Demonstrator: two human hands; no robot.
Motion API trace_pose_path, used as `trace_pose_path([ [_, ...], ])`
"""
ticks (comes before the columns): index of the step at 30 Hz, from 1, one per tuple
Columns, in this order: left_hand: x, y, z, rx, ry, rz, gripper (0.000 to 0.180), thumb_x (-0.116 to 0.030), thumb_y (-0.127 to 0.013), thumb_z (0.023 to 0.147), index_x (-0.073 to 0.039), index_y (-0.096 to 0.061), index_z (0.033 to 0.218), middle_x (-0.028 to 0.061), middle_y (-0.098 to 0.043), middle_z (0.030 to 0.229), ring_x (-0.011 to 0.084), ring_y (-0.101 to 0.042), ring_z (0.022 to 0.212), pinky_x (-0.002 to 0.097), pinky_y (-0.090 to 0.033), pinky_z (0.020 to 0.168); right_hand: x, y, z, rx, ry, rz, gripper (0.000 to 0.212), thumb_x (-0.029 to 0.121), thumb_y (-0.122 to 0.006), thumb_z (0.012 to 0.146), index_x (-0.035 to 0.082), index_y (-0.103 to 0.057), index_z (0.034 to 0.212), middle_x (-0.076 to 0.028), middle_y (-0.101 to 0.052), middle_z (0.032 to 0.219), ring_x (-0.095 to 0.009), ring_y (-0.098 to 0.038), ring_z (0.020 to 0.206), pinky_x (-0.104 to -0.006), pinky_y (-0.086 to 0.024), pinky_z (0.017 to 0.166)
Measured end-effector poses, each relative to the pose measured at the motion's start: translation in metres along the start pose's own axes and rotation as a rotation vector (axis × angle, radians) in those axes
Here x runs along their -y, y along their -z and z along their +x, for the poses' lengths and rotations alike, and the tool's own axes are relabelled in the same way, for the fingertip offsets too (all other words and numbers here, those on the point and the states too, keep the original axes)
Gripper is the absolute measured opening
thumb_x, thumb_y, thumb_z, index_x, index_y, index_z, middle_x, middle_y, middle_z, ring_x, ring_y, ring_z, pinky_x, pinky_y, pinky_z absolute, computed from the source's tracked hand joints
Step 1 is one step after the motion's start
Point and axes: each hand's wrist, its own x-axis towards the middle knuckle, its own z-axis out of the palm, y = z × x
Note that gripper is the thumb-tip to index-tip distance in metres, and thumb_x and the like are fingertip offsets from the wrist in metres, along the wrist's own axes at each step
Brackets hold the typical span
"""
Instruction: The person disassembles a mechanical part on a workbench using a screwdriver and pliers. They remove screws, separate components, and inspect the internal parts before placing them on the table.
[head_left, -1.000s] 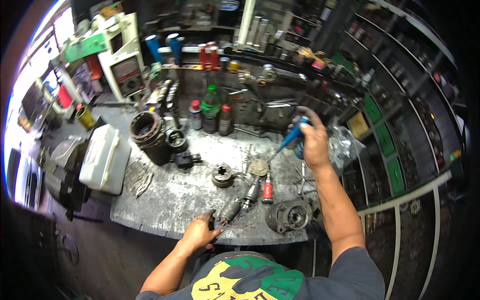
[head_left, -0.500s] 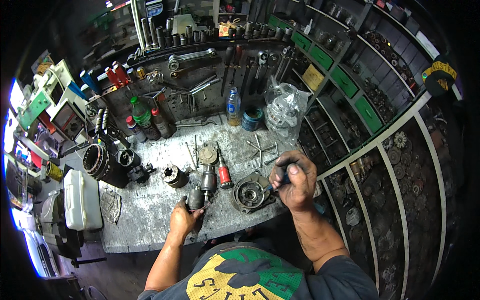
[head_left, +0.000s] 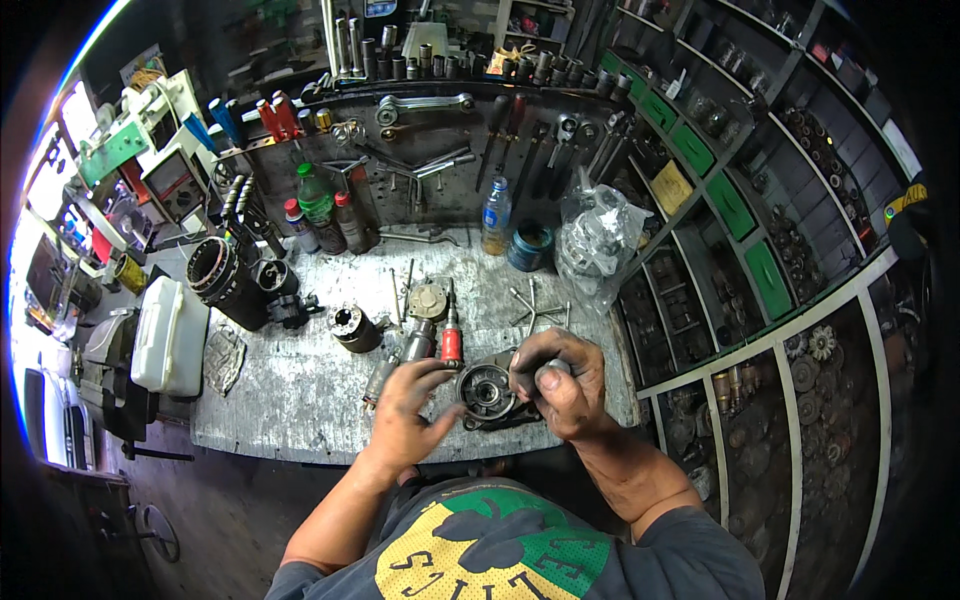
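Observation:
My right hand (head_left: 562, 388) is closed round a tool, mostly hidden in the fist. It is held over the right side of a round metal housing (head_left: 487, 391) with a ringed bore, lying near the bench's front edge. To the left of the housing is my left hand (head_left: 408, 412), open and empty, fingers spread. Just beyond its fingers lie a grey cylindrical part (head_left: 382, 378) and a metal motor-like cylinder (head_left: 418, 343), both partly covered. A red-bodied tool (head_left: 451, 345) lies beside them, in front of a round metal cover (head_left: 428, 300).
Left on the worn bench (head_left: 270, 425) stand a dark cylindrical casing (head_left: 228, 285), a ring-ended part (head_left: 353, 328) and a white case (head_left: 170, 335). Bottles (head_left: 318, 205), a blue tin (head_left: 530, 245) and a bagged part (head_left: 600, 240) stand at the back. A multi-armed wrench (head_left: 535, 308) lies right; shelves rise beyond.
My left hand has let go of the grey cylindrical part and moved right, toward the housing. My right hand, still closed, has shifted slightly left and nearer. The view has turned a little.

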Motion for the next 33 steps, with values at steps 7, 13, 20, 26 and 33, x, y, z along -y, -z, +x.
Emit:
trace_pose_path([
  [7,-0.024,-0.049,0.033,0.136,-0.155,-0.058,0.030,-0.013,-0.086,0.082,-0.004,-0.077,0.109,0.0159,-0.069,0.123,0.0403,-0.064,0.120,0.0515,-0.054,0.105,0.011,-0.001,0.005,0.288,0.123,-0.098,0.023,0.014,-0.063,0.085,-0.001,-0.071,0.101,-0.013,-0.075,0.091,-0.022,-0.073,0.080,-0.0358,-0.058,0.076],
  [13,-0.017,-0.061,0.031,0.043,-0.183,-0.087,0.026,-0.007,-0.087,0.076,-0.003,-0.078,0.100,0.0130,-0.071,0.111,0.0372,-0.069,0.109,0.0484,-0.057,0.098,-0.011,-0.026,-0.012,-0.345,0.065,-0.062,0.022,0.015,-0.058,0.104,-0.003,-0.066,0.114,-0.006,-0.067,0.087,-0.011,-0.060,0.075,-0.0330,-0.053,0.069],
  [20,-0.010,-0.058,0.030,0.077,-0.145,-0.113,0.047,-0.015,-0.092,0.079,-0.002,-0.074,0.121,0.0162,-0.071,0.122,0.0412,-0.067,0.119,0.0510,-0.055,0.105,0.016,-0.017,0.000,-0.085,0.086,-0.332,0.018,0.012,-0.061,0.099,-0.004,-0.068,0.105,-0.012,-0.068,0.091,-0.020,-0.064,0.077,-0.0352,-0.054,0.074],
  [26,0.006,-0.049,0.022,0.202,0.024,-0.103,0.120,-0.044,-0.103,0.070,0.000,-0.042,0.164,0.0273,-0.055,0.155,0.0448,-0.053,0.146,0.0530,-0.044,0.124,0.030,-0.009,0.014,0.063,-0.129,-0.214,0.029,0.024,-0.060,0.091,-0.003,-0.069,0.092,-0.016,-0.069,0.091,-0.025,-0.067,0.083,-0.0383,-0.054,0.079],
  [33,0.012,-0.052,0.019,0.297,0.153,-0.208,0.118,-0.046,-0.100,0.075,0.001,-0.040,0.165,0.0276,-0.055,0.155,0.0450,-0.054,0.145,0.0505,-0.044,0.124,0.006,-0.014,0.015,-0.009,0.050,0.001,0.025,0.020,-0.063,0.097,-0.003,-0.067,0.088,-0.012,-0.066,0.072,-0.020,-0.062,0.060,-0.0352,-0.051,0.060],
])
